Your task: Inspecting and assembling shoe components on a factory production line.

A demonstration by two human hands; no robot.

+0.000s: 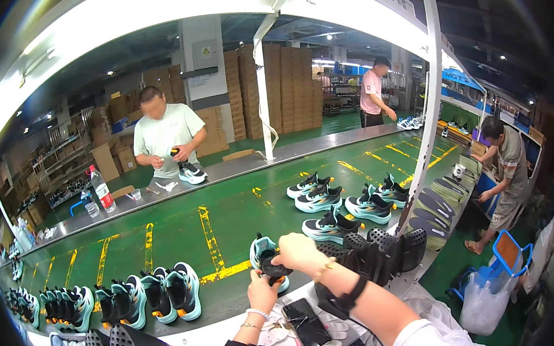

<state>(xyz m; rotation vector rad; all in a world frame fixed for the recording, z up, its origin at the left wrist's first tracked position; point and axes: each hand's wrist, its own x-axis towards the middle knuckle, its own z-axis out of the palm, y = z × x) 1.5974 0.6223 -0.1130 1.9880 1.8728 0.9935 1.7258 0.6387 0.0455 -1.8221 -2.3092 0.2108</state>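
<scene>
Low in the middle, a black and pale-teal sneaker with orange accents is between my hands, over the near edge of the green bench. My left hand is closed on its near side. From the right, my right hand reaches over and pinches the black part at the shoe's opening; my fingers partly hide what they grip. Below the hands lie a dark phone and a pale glove. Several black perforated shoe-shaped forms stand beside my right forearm.
Sneakers line the near left edge; several more stand right of centre. A white post rises at right. Bottles stand on the far ledge. A co-worker handles a shoe opposite. A blue stool stands at right.
</scene>
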